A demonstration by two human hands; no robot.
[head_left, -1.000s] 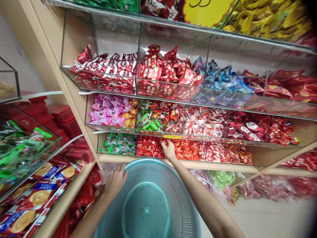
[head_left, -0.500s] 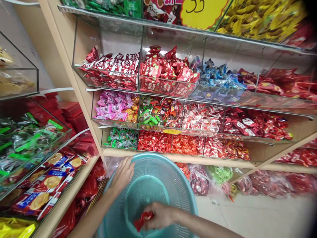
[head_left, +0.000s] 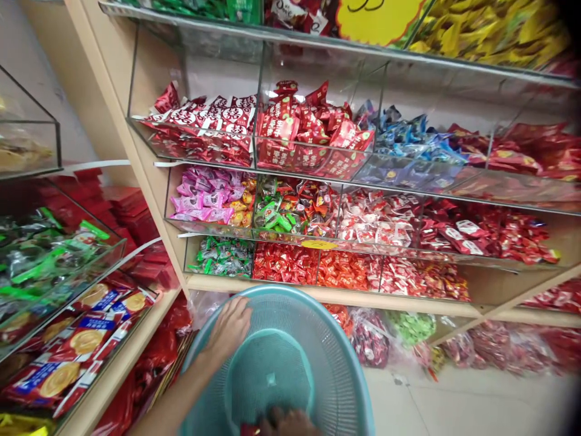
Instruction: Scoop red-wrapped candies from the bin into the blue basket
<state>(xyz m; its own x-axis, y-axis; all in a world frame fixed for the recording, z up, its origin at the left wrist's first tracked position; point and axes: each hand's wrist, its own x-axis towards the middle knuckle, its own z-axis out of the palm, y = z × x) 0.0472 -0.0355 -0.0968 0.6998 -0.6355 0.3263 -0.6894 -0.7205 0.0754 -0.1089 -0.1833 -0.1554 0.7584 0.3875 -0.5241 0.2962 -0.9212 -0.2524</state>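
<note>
A deep teal plastic basket [head_left: 333, 345] with fine slotted walls stands below the shelves. My left hand [head_left: 230, 327] grips its upper left edge, fingers bent over the rim. Low in the picture, my right hand [head_left: 290, 422] is inside the basket near the bottom, smeared by motion and partly cut off by the frame. A bit of red wrapper [head_left: 249, 429] shows at its fingers, apparently a red-wrapped candy; most of it is hidden. The visible part of the basket's round floor [head_left: 271, 378] is bare.
Shelves ahead hold clear bins of wrapped sweets, among them red packets [head_left: 313, 130], pink candies [head_left: 204, 194] and red candies [head_left: 285, 260]. Biscuit packs [head_left: 86, 339] lie on the left shelf. Bagged sweets [head_left: 370, 339] rest on the tiled floor [head_left: 394, 399] at right.
My right hand has moved down toward the bottom edge of the picture with the red-wrapped piece. My left hand stays on the basket rim. The view has shifted slightly.
</note>
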